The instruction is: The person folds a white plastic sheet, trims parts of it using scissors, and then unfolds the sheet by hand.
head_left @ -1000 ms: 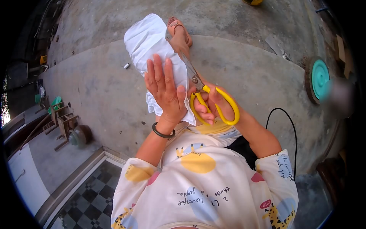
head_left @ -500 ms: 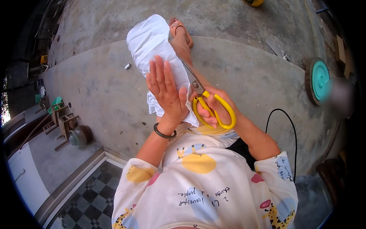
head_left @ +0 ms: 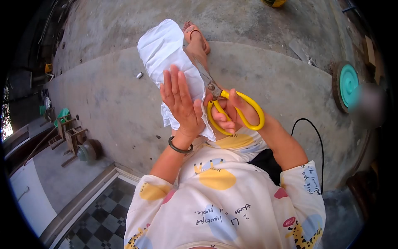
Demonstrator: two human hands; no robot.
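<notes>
A white cloth [head_left: 161,47] lies draped over my leg, its right edge running down beside the blades. Flat on top of it rests my left hand [head_left: 182,99], fingers stretched out, a dark bangle [head_left: 180,145] round the wrist. My right hand [head_left: 232,112] grips yellow-handled scissors [head_left: 257,110], thumb and fingers through the loops. The scissors' metal blades point up and left along the cloth's right edge; their tips are blurred. Whether the cloth lies between the blades I cannot tell.
Grey concrete floor [head_left: 257,66] surrounds me. A small white object [head_left: 139,75] lies left of the cloth. Wooden stools [head_left: 74,137] stand at the left. A turquoise round lid [head_left: 349,85] is at the right, near a black cable [head_left: 309,120].
The scissors' handles have spread wider apart and the right-hand loop has moved right. My left hand stays flat on the cloth, almost in the same spot.
</notes>
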